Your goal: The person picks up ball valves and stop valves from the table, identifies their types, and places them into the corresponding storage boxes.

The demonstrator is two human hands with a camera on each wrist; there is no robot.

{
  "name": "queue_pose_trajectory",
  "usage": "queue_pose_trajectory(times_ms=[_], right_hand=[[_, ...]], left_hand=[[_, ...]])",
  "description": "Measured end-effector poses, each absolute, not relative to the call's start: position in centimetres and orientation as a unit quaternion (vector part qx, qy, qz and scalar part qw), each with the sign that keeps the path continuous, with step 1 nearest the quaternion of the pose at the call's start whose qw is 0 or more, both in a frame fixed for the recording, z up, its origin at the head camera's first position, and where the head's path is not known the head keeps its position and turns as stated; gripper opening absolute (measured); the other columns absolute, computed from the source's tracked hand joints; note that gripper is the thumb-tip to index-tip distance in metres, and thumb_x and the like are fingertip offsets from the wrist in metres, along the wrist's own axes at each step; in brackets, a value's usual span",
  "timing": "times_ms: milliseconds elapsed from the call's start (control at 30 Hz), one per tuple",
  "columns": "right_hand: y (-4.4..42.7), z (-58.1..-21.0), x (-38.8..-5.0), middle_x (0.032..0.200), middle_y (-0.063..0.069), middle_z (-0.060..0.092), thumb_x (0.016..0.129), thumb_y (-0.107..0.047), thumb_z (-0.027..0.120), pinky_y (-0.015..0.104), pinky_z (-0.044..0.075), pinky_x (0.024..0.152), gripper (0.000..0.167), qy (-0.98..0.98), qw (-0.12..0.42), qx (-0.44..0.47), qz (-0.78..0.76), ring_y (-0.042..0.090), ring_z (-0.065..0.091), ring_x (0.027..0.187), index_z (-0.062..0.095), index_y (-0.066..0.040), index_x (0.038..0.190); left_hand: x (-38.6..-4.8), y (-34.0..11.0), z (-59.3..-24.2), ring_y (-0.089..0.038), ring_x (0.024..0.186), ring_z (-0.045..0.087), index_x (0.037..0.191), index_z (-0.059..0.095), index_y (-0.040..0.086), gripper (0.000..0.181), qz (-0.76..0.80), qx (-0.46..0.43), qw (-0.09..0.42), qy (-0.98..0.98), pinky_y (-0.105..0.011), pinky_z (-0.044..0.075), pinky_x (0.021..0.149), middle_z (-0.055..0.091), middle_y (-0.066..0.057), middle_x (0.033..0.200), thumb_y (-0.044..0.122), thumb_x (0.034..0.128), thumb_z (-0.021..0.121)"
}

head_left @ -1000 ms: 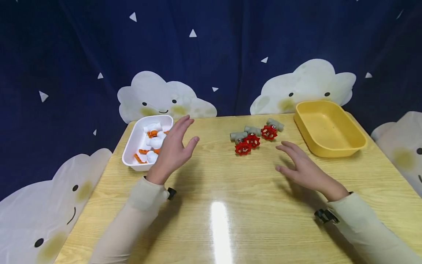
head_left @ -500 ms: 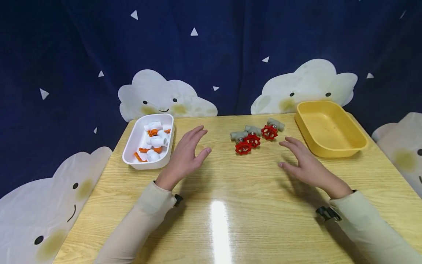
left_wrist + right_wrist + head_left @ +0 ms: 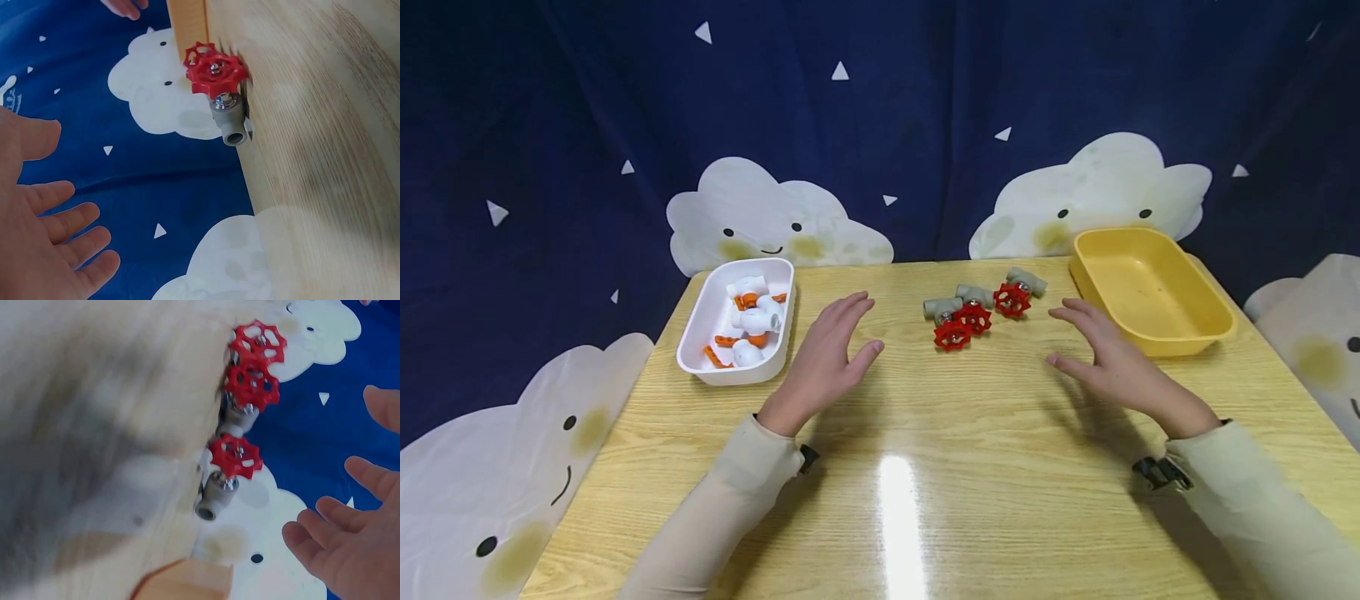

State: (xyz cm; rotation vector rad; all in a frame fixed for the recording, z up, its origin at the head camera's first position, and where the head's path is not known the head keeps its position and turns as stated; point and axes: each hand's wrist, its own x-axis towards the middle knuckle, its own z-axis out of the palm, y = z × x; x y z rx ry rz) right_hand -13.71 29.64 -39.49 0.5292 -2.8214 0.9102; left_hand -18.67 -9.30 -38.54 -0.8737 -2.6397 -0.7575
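Note:
Three grey valves with red handwheels [image 3: 952, 336] lie in a slanting row at the table's back middle. My left hand [image 3: 820, 362] hovers just right of a white tray [image 3: 685, 350] that holds white pipe valves with orange handles [image 3: 747, 340]. Over the table near the front left of a yellow tray [image 3: 1138, 287], my right hand [image 3: 1123, 371] is held up, right of the valves. Both hands have relaxed, spread fingers and hold nothing. The right wrist view shows the handwheels [image 3: 252, 383] beside my right hand [image 3: 356, 531]; the left wrist view shows my left hand [image 3: 53, 225] empty.
The wooden table [image 3: 970, 500] reaches back to a dark blue curtain [image 3: 917, 108] with white clouds and small triangles. The yellow tray stands at the right rear, the white one at the left rear.
My left hand has moved right and slightly toward me, away from the white tray, uncovering its right side. My right hand has shifted a little to the right and back. The valves have stayed put.

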Motion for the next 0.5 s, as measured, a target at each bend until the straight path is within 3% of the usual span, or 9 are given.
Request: queue_pose_trajectory(times_ms=[333, 500], right_hand=[[33.0, -37.1, -15.2, 0.148, 0.033, 0.037, 0.089, -0.019, 0.073, 0.069, 0.028, 0.107, 0.057, -0.957, 0.098, 0.142, 0.235, 0.054, 0.033, 0.135, 0.050, 0.003, 0.137], [34.5, -35.4, -16.9, 0.147, 0.037, 0.035, 0.092, -0.021, 0.069, 0.070, 0.026, 0.108, 0.057, -0.968, 0.072, 0.115, 0.210, 0.056, 0.032, 0.135, 0.047, 0.006, 0.137]], left_hand=[[-18.7, -9.1, -39.0, -0.032, 0.143, 0.040, 0.144, 0.046, 0.004, 0.055, -0.272, -0.301, 0.122, -0.906, -0.050, 0.031, 0.119, 0.046, -0.014, 0.151, 0.030, 0.0973, 0.059], [-18.6, -9.0, -38.8, -0.032, 0.144, 0.039, 0.144, 0.046, 0.004, 0.055, -0.271, -0.301, 0.119, -0.907, -0.050, 0.030, 0.119, 0.046, -0.013, 0.151, 0.030, 0.0970, 0.059]])
